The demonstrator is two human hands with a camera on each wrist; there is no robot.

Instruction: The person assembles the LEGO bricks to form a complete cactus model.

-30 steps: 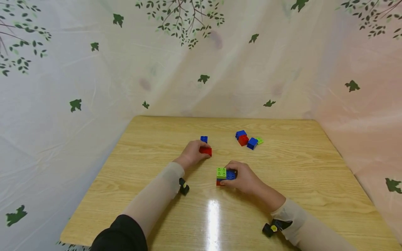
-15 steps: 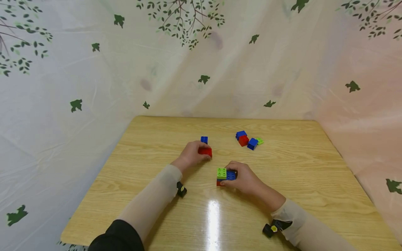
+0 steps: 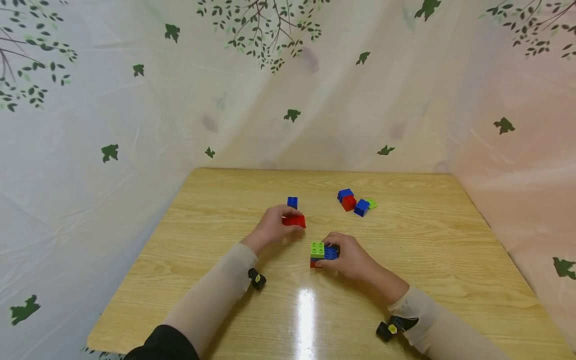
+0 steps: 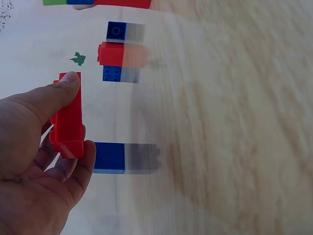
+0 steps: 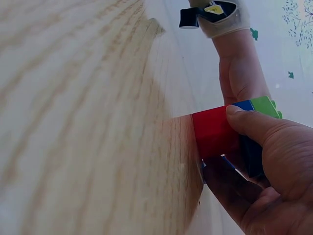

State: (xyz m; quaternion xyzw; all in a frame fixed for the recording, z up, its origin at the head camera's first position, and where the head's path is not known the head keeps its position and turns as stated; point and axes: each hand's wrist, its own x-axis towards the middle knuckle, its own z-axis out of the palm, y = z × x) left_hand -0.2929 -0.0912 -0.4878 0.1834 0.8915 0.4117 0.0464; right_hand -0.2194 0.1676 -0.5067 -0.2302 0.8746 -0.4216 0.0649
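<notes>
My left hand (image 3: pixel 269 227) pinches a red building brick (image 4: pixel 69 115) between thumb and fingers; in the left wrist view it is off the table, its studs toward the palm. Just beyond that hand stands a blue brick (image 3: pixel 292 202). Nearer to me on the right, my right hand (image 3: pixel 353 256) grips a small stack of bricks. Its lowest brick is red (image 5: pixel 215 131), resting on or very near the table, with a blue brick (image 3: pixel 331 252) above and a lime green brick (image 3: pixel 317 249) on top at the left. The fingers hide the stack's right end.
Farther back on the wooden table (image 3: pixel 427 225) lies a loose group: a blue brick (image 3: pixel 345 194), a red brick (image 3: pixel 348 202), another blue brick (image 3: pixel 361 207) and a lime green brick (image 3: pixel 371 203). A printed curtain (image 3: pixel 252 125) hangs behind the table's far edge.
My left hand has drawn the red brick slightly toward me, away from the blue brick behind it. The right hand and its stack stay in place.
</notes>
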